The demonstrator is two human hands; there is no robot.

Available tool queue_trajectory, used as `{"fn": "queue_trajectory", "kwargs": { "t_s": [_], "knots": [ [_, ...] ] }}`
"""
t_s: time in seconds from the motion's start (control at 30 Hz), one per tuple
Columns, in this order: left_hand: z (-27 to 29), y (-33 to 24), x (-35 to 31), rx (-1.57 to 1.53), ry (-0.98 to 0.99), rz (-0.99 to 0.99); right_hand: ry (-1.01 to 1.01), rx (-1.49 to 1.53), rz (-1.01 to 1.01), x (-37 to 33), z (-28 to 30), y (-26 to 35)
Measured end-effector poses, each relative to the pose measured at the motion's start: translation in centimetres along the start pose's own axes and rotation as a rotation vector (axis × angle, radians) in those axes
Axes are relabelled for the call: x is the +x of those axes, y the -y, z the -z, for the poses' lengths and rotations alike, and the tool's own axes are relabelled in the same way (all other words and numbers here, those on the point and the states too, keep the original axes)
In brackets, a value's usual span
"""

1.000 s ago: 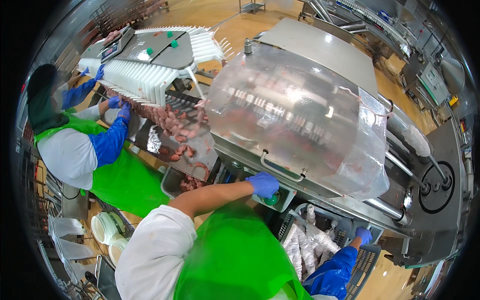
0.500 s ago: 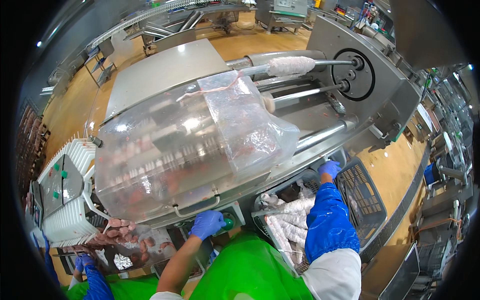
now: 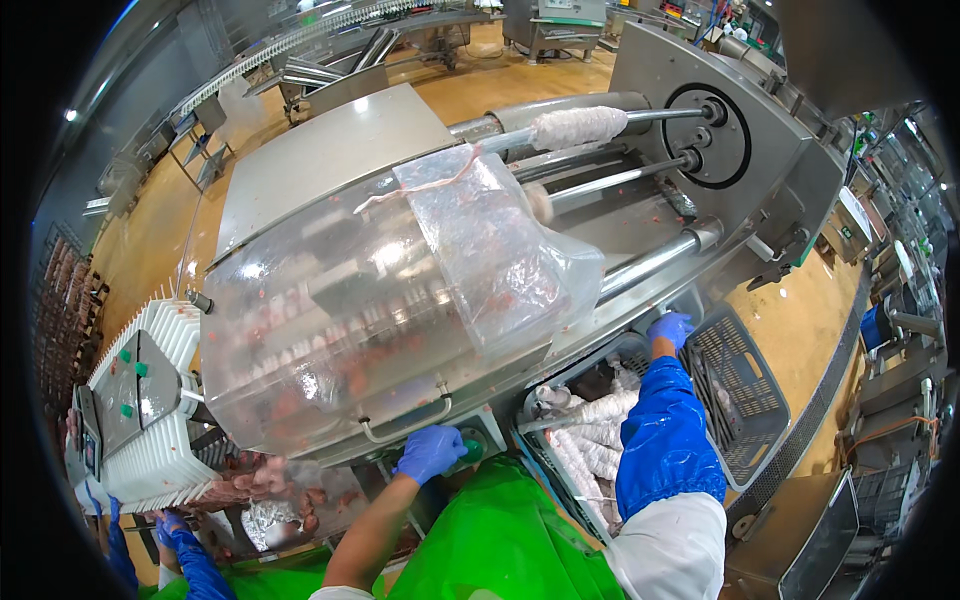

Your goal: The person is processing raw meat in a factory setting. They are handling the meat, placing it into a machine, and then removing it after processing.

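My left hand (image 3: 430, 453), in a blue glove, lies against the machine's front panel beside a round green button (image 3: 471, 451); its fingers look extended. My right hand (image 3: 671, 328), also gloved in blue, is reached out to the machine's lower front edge, by a grey container (image 3: 688, 303). Its fingers look curled, and what they hold is hidden. Under my right forearm, a crate (image 3: 527, 412) holds white, wrinkled shirred casings (image 3: 596, 440). Above, the steel machine carries a clear cover (image 3: 300, 340) with a plastic sheet (image 3: 490, 250) draped over it. One shirred casing (image 3: 578, 127) sits on a rod.
A grey perforated crate (image 3: 735, 375) with dark rods stands right of my forearm. At left, sausages (image 3: 265, 475) hang below a white-pronged conveyor (image 3: 150, 400). A co-worker's blue-gloved hands (image 3: 168, 525) are near it. A bar handle (image 3: 405, 425) juts from the cover.
The whole view has shifted slightly. Sausages at the left conveyor and the co-worker's hands have moved a little. My hands keep their places against the machine.
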State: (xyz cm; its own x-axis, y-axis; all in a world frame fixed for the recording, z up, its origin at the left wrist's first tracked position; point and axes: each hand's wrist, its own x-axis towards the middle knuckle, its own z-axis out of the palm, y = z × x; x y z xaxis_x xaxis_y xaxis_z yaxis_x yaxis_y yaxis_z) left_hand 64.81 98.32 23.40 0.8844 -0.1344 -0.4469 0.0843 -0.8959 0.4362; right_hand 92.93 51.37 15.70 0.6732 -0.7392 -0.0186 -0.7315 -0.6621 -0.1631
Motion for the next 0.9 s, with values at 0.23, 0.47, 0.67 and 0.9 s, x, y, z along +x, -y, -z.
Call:
{"fn": "queue_trajectory", "kwargs": {
  "t_s": [0.23, 0.47, 0.67, 0.9],
  "knots": [
    [0.2, -0.3, 0.1, -0.007, 0.02, -0.005, 0.045, -0.14, 0.085, 0.1, 0.2, -0.3],
    [0.4, -0.3, -0.1, -0.016, -0.002, -0.031, -0.025, -0.01, -0.012, 0.9, -1.0, -0.3],
    [0.5, -0.4, -0.3, -0.013, 0.008, -0.008, -0.033, 0.068, -0.048, 0.9, -1.3, 0.0],
    [0.6, -0.6, -0.1, 0.0, 0.021, 0.01, 0.064, 0.058, -0.045, 1.0, -0.4, -0.4]
  ]
}}
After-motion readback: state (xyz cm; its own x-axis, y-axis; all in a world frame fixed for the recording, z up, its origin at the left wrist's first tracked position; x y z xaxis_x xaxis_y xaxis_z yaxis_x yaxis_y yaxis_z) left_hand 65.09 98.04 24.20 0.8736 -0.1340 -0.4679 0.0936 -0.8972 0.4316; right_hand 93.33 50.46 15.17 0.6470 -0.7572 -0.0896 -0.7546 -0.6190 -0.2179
